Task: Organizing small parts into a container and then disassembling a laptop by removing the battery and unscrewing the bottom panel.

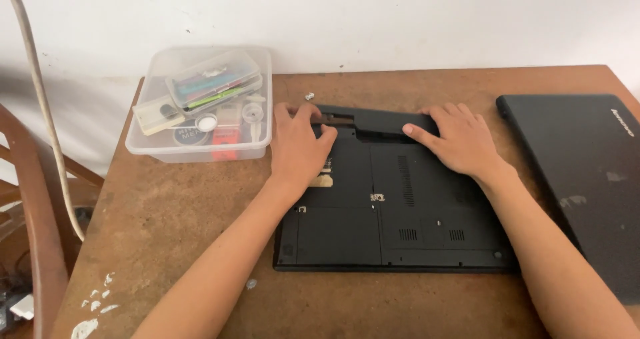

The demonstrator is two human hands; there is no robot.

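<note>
Two hands at frame centre: left hand and right hand flat, fingers curled over battery, possibly half-seated, at far edge of upturned laptop, steadying it.

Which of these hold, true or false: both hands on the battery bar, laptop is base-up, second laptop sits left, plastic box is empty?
1. Both the left hand and the right hand rest on the long black battery bar. True.
2. The middle laptop lies base-up. True; vents and panels show.
3. The second laptop sits left of it. False; it lies on the right, closed.
4. The clear plastic box is empty. False; it holds small tools and cases.
</note>
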